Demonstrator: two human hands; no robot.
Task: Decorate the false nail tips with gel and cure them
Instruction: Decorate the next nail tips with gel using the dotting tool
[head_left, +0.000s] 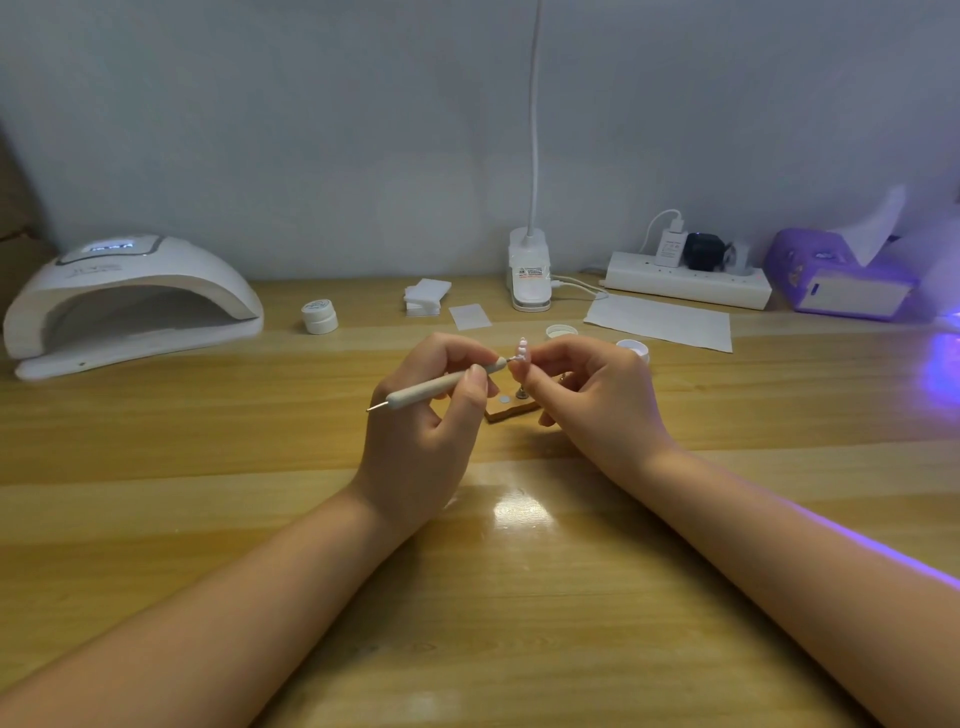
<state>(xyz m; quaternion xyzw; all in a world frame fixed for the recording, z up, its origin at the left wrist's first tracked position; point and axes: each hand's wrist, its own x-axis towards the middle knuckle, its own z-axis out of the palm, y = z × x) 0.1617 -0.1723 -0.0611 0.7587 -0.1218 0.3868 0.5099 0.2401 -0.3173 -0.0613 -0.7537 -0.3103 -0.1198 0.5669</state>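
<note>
Two bare forearms reach in over a glossy, pale wooden desk (156, 467) with a plain grey wall behind; I see a bright reflection on the varnish at 6 o'clock from the hands. At 10 o'clock sits a white arched curing lamp (130, 301), smooth plastic, its display lit. Moving right: a small round white jar (319, 316), a stack of white wipes (426, 295), a clip lamp (529, 275) with a thin white neck, a sheet of paper (660, 322), a power strip (685, 283) and a purple tissue box (841, 275) at 2 o'clock, washed in violet light.

The left hand (431, 415) pinches a dotting tool (441, 387), a slim matte off-white rod with metal tips; its long axis runs from 8 o'clock up to 2 o'clock, the working tip meeting the false nail tip (522, 349). The right hand (587, 395) pinches that tip, glossy, pale pink, pointing toward 12 o'clock, at the centre above the desk. Beneath the fingers lies a small brown stand (511, 413). An open jar (634, 349) and its lid (561, 331) sit just behind the right hand.
</note>
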